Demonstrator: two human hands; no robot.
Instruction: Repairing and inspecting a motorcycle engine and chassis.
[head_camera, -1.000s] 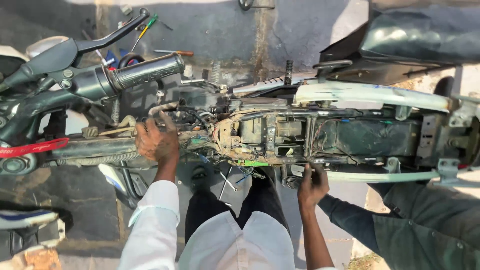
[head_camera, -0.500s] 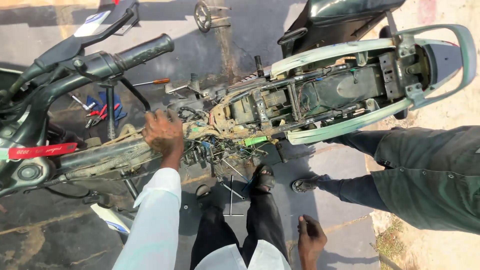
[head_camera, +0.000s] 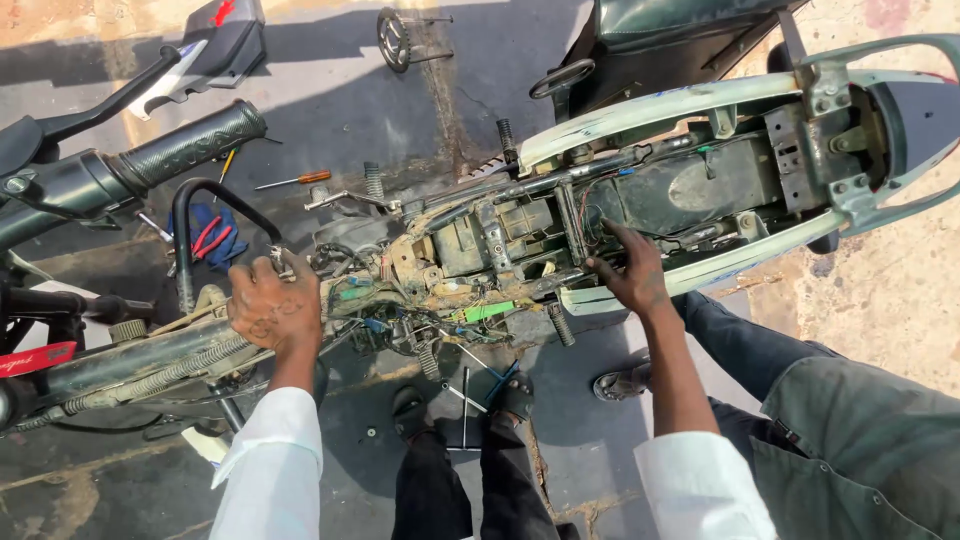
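Note:
A stripped motorcycle (head_camera: 520, 235) lies across the view, its seat off and its wiring and frame bare. My left hand (head_camera: 273, 308) is closed on the frame tube near the front, beside a bundle of wires. My right hand (head_camera: 630, 275) grips the lower frame rail next to the white rear side panel (head_camera: 700, 278). Both arms are in white sleeves. A small green connector (head_camera: 490, 312) sits between my hands.
The black handlebar grip (head_camera: 190, 145) juts in at upper left. An orange-handled screwdriver (head_camera: 295, 180), red pliers on a blue cloth (head_camera: 210, 240) and a sprocket (head_camera: 395, 38) lie on the ground. Another person's leg and sandalled foot (head_camera: 620, 383) stand at right.
My right hand has come up from beside my leg and taken hold of the lower frame rail. My left hand has stayed on the front frame tube.

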